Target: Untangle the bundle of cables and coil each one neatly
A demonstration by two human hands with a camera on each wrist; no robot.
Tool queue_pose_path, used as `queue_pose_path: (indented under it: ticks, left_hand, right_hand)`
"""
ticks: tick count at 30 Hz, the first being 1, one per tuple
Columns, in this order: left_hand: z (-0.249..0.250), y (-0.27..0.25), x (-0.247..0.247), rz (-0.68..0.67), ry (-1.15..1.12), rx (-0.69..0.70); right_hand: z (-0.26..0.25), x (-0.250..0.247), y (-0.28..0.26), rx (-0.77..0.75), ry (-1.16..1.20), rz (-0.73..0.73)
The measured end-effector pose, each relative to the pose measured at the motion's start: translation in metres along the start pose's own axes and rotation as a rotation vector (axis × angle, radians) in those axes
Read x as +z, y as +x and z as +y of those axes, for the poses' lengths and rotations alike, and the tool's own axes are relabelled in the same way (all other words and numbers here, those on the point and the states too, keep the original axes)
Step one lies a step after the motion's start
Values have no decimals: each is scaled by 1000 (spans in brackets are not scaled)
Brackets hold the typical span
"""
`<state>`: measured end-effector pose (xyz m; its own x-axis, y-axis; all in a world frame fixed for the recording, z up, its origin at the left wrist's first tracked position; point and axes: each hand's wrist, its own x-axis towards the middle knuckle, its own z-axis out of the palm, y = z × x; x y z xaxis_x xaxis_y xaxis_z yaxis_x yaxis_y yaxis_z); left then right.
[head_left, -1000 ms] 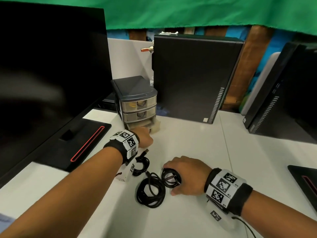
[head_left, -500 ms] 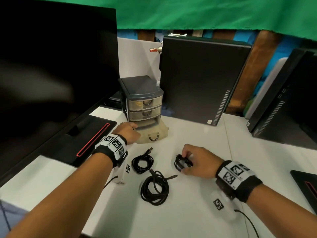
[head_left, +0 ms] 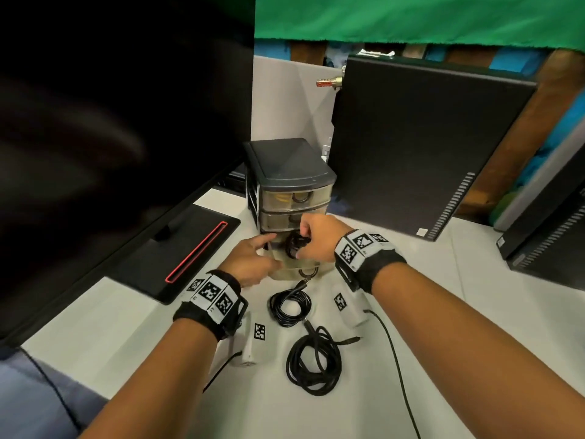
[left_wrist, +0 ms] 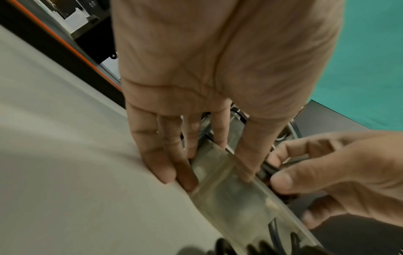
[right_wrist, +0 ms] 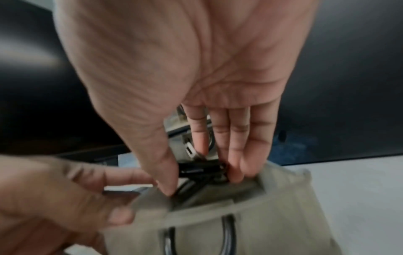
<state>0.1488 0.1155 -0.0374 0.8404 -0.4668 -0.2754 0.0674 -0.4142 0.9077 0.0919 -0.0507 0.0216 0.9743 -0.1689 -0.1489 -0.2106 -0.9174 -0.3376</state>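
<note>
My right hand (head_left: 311,239) is pinching a small coiled cable (head_left: 292,245) between thumb and fingertips, right over the pulled-out bottom drawer (head_left: 296,264) of the little organiser (head_left: 286,172). Half a second ago that same hand was down on the desk closing on this coil beside the others; now it's been carried up and forward to the drawer mouth. My left hand (head_left: 251,264) has come off the organiser's side and sits on the drawer's near left edge, fingers fairly straight, thumb on the rim, steadying it.

I read that as one cable finished and going into storage, with two coils left: a smaller coil (head_left: 289,307) just below the drawer and a larger, looser coil (head_left: 313,362) nearer me on the white desk (head_left: 474,312).

The head camera hides the pinch behind my knuckles. The right wrist view shows it plainly: thumb tip (right_wrist: 167,186) and fingertips (right_wrist: 236,174) clamping the black loops (right_wrist: 199,170), a plug poking up. The left wrist view alone shows my left fingers (left_wrist: 159,165) flat on the desk against the drawer's clear wall (left_wrist: 231,189)
</note>
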Motion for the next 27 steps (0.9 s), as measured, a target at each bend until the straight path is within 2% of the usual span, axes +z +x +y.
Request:
queue_pose_path:
  ticks: [2, 5, 9, 14, 16, 19, 24, 27]
  left_hand:
    - [1, -1, -2, -24, -18, 2]
    - [1, -1, -5, -34, -49, -15]
    - [3, -3, -4, -37, -89, -34]
    - [0, -5, -5, -70, -128, -31]
    - [1, -6, -6, -74, -135, -31]
    - [2, -8, -5, -73, -133, -30]
    - [2, -8, -6, -69, -127, -19]
    - [4, -10, -7, -75, -113, -18]
  right_hand:
    - [-1, 8, 3, -3, -38, -7]
    - [1, 13, -2, 4, -84, 57]
    - [-3, 16, -7, -13, -167, -47]
    - [-4, 21, -4, -65, -10, -96]
    - [-2, 20, -6, -84, 46, -56]
    - [0, 20, -8, -55, -22, 32]
    - [-9, 33, 1, -31, -106, -113]
    - [-9, 32, 3, -51, -46, -198]
